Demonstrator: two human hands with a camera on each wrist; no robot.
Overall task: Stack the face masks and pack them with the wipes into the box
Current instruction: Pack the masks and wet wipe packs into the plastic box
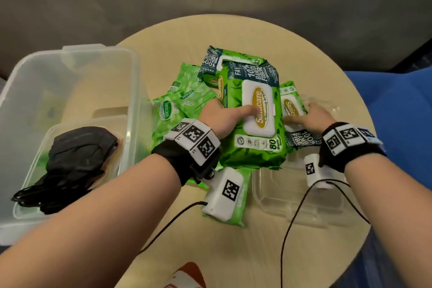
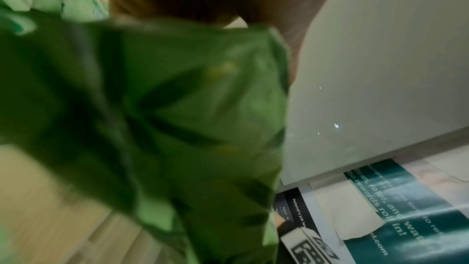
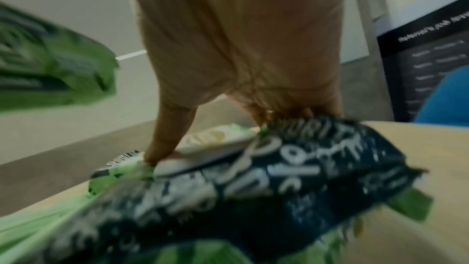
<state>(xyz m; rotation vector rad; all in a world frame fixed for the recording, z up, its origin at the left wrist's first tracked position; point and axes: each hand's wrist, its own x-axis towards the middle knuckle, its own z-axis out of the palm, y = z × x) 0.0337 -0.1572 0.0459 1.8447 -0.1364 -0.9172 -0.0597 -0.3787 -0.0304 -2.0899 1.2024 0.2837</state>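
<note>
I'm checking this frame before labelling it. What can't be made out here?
- Head view: how many black masks are stacked in the clear box; they overlap.
- Head view: left hand fingertips, hidden behind the big wipes pack.
- Left wrist view: that pack is blurred and blocks the fingers.
- Right wrist view: smaller pack print is blurred; right hand fingertips are hidden behind it.

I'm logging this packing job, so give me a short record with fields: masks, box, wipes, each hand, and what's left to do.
masks: black face masks stacked in a clear tray inside the box
box: clear plastic box, open, at table's left edge
wipes: green packs piled on the round table, none seen in the box
left hand: left hand grips the large wipes pack, thumb on its white lid
right hand: right hand grips a smaller pack
remaining: wipes still to pack
</note>
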